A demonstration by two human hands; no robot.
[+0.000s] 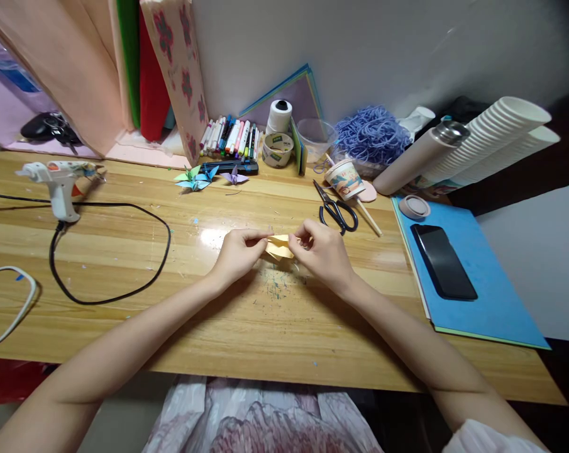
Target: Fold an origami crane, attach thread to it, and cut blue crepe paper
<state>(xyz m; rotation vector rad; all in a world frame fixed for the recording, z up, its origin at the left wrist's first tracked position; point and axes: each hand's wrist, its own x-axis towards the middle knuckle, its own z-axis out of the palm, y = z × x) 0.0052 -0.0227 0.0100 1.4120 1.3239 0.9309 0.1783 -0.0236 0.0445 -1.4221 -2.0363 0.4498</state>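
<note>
A small folded piece of yellow paper (279, 246) is held between my two hands above the middle of the wooden table. My left hand (241, 253) pinches its left end between thumb and fingers. On the other side, my right hand (322, 253) grips the right end, fingers curled and thumb on the paper. Small paper scraps (277, 286) lie scattered on the wood below the hands. Behind them are several folded paper cranes, among them a purple one (235, 177) and a blue one (193, 183).
Black-handled scissors (338, 212) lie just behind my right hand, near a paper cup (344, 179) with a stick. A glue gun (60, 189) and its looped cable (119, 298) are at left. At right, a phone (443, 262) rests on blue sheets (496, 296).
</note>
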